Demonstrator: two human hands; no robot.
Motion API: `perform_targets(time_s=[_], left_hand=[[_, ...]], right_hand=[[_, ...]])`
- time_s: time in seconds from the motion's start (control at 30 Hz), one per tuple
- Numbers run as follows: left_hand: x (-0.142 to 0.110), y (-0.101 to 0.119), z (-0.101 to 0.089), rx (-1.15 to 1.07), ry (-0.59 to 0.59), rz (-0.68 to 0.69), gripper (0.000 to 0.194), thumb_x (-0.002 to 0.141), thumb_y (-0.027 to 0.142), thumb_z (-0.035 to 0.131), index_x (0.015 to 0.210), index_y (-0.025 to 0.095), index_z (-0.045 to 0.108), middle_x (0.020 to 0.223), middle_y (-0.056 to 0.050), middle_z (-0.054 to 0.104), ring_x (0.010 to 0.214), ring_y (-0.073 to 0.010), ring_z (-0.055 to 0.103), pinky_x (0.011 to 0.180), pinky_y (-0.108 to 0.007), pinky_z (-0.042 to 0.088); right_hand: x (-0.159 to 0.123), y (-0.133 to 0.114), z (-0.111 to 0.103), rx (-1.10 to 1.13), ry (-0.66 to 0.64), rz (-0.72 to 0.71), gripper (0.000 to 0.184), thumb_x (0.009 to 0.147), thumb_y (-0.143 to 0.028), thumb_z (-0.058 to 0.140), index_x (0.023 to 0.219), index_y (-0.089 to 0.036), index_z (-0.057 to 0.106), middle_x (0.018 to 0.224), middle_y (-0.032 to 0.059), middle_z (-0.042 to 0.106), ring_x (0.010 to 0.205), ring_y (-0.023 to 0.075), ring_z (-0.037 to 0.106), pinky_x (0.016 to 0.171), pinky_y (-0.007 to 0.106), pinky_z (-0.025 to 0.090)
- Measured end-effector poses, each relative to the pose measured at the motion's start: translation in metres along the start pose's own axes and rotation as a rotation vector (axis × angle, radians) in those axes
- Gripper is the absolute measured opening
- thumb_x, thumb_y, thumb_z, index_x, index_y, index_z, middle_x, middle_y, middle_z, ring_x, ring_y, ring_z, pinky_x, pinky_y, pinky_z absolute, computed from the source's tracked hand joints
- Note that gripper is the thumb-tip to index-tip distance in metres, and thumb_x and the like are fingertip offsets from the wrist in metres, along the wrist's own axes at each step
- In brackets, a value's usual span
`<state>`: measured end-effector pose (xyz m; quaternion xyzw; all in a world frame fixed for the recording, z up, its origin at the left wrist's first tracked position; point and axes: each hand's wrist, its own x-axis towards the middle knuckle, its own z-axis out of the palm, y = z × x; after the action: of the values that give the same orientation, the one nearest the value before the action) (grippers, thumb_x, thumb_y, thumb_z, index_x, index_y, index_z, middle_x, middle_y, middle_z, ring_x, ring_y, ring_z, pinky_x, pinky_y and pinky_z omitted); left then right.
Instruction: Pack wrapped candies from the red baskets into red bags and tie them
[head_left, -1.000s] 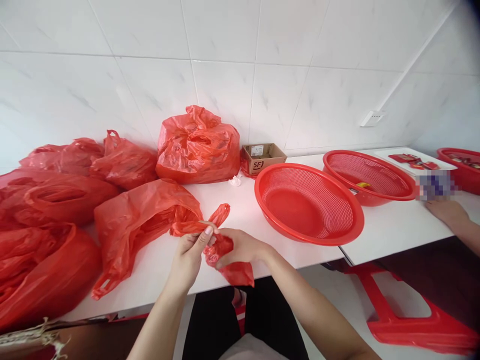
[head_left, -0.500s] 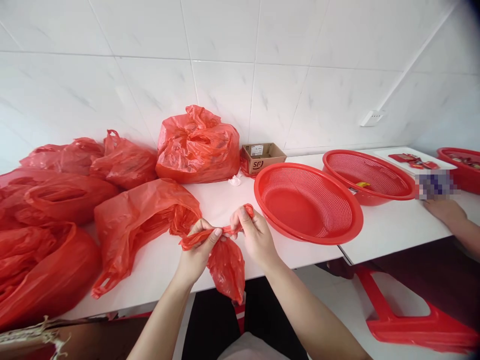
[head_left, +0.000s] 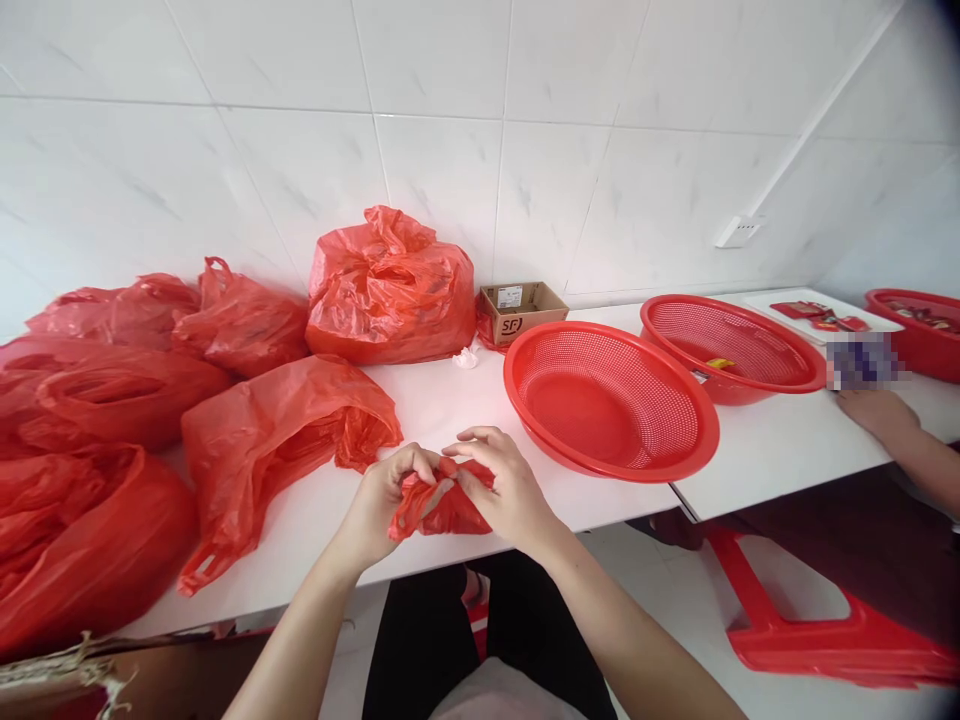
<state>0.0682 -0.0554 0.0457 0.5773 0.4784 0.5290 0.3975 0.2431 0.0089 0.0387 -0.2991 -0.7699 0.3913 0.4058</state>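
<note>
Between my hands, at the table's front edge, is a small red plastic bag (head_left: 456, 512), crumpled and bunched. My left hand (head_left: 386, 500) pinches its gathered part from the left. On the other side my right hand (head_left: 504, 490) has thumb and fingertips closed on the bag's top, with some fingers raised. Just beyond my left hand lies a slack red bag (head_left: 262, 430), its mouth facing right. A red perforated basket (head_left: 600, 400) stands to the right of my right hand. What the small bag contains, if anything, cannot be seen.
Several full red bags (head_left: 105, 520) crowd the left, and a large one (head_left: 390, 290) stands against the wall. Near it are a small cardboard box (head_left: 523, 310) and crumpled tissue (head_left: 466, 358). A second basket (head_left: 731, 345) and a co-worker's hand (head_left: 877, 412) are to the right.
The small bag, which hung below the table edge, has been drawn up between my hands. My hands have come closer together, and my right hand has shifted lower.
</note>
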Motion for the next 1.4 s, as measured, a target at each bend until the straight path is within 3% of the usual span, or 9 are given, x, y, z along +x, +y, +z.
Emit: perform_targets(time_s=[0.17,0.3,0.43,0.6,0.7,0.83,1.07,1.23,1.4], left_hand=[[-0.001,0.001,-0.003,0.06,-0.028,-0.016,0.017,0.085,0.024,0.066,0.086,0.021,0.05,0.091,-0.004,0.069,0.06,-0.0115,0.061,0.057,-0.025,0.05],[-0.002,-0.006,0.004,0.27,0.191,0.174,0.016,0.084,0.016,0.062,0.095,0.022,0.052,0.097,-0.004,0.069,0.087,-0.0173,0.068,0.074,-0.029,0.054],[-0.003,-0.008,0.011,0.406,0.372,0.268,0.024,0.082,0.013,0.063,0.103,0.022,0.057,0.1,-0.003,0.068,0.088,-0.0168,0.067,0.077,-0.029,0.053],[-0.002,-0.006,0.013,0.449,0.341,0.377,0.02,0.088,0.014,0.056,0.106,0.022,0.058,0.101,-0.004,0.067,0.093,-0.0175,0.066,0.082,-0.032,0.054],[0.0,-0.006,0.011,0.434,0.292,0.425,0.025,0.089,0.015,0.058,0.112,0.024,0.056,0.107,-0.005,0.065,0.099,-0.0181,0.065,0.083,-0.032,0.056],[0.002,-0.004,0.004,0.503,0.197,0.435,0.023,0.087,0.015,0.063,0.108,0.024,0.059,0.098,-0.002,0.065,0.085,-0.0129,0.065,0.073,-0.024,0.054],[0.002,0.003,-0.019,0.56,-0.171,0.44,0.018,0.086,0.011,0.065,0.1,0.023,0.068,0.088,-0.001,0.07,0.077,-0.0112,0.067,0.067,-0.02,0.052],[0.002,0.002,-0.033,0.582,-0.07,0.458,0.018,0.086,0.008,0.065,0.097,0.022,0.069,0.083,-0.001,0.069,0.074,-0.0103,0.066,0.067,-0.02,0.051],[0.004,0.004,-0.035,0.573,0.001,0.364,0.005,0.086,0.016,0.067,0.087,0.02,0.07,0.078,0.0,0.069,0.07,-0.0107,0.064,0.064,-0.021,0.049]], right_hand=[[0.001,0.0,0.0,0.039,-0.088,-0.021,0.013,0.087,-0.015,0.053,0.088,-0.022,0.064,0.091,0.0028,0.066,0.089,0.0177,0.061,0.083,0.033,0.049],[-0.008,-0.004,0.005,0.065,-0.062,0.012,0.008,0.085,-0.016,0.055,0.084,-0.021,0.062,0.086,0.0013,0.066,0.083,0.0162,0.061,0.08,0.03,0.048],[-0.012,-0.008,0.009,0.212,-0.178,0.052,0.007,0.084,-0.017,0.057,0.083,-0.021,0.062,0.083,-0.0003,0.065,0.076,0.0142,0.06,0.073,0.027,0.047],[0.003,-0.006,0.0,0.494,-0.039,0.217,0.012,0.089,-0.03,0.06,0.096,-0.02,0.064,0.088,0.0007,0.065,0.083,0.0139,0.06,0.076,0.026,0.048],[0.013,-0.005,-0.006,0.63,-0.219,0.255,0.021,0.085,-0.033,0.067,0.102,-0.019,0.068,0.098,0.003,0.068,0.09,0.0145,0.062,0.083,0.028,0.049],[0.017,0.002,-0.011,0.715,-0.375,0.393,0.024,0.076,-0.032,0.078,0.092,-0.017,0.069,0.086,0.0007,0.067,0.078,0.0117,0.061,0.077,0.026,0.048],[0.005,0.0,-0.021,0.441,-0.528,0.402,0.017,0.078,-0.029,0.073,0.083,-0.016,0.064,0.073,-0.0006,0.064,0.068,0.0119,0.058,0.068,0.026,0.046],[-0.011,-0.012,-0.023,0.037,-0.471,0.256,0.009,0.086,-0.021,0.06,0.078,-0.019,0.057,0.074,-0.0033,0.06,0.067,0.0111,0.053,0.065,0.024,0.041],[-0.025,-0.003,-0.021,-0.21,-0.415,0.27,0.011,0.085,-0.016,0.058,0.076,-0.02,0.053,0.072,-0.0042,0.059,0.064,0.0114,0.052,0.063,0.025,0.039]])
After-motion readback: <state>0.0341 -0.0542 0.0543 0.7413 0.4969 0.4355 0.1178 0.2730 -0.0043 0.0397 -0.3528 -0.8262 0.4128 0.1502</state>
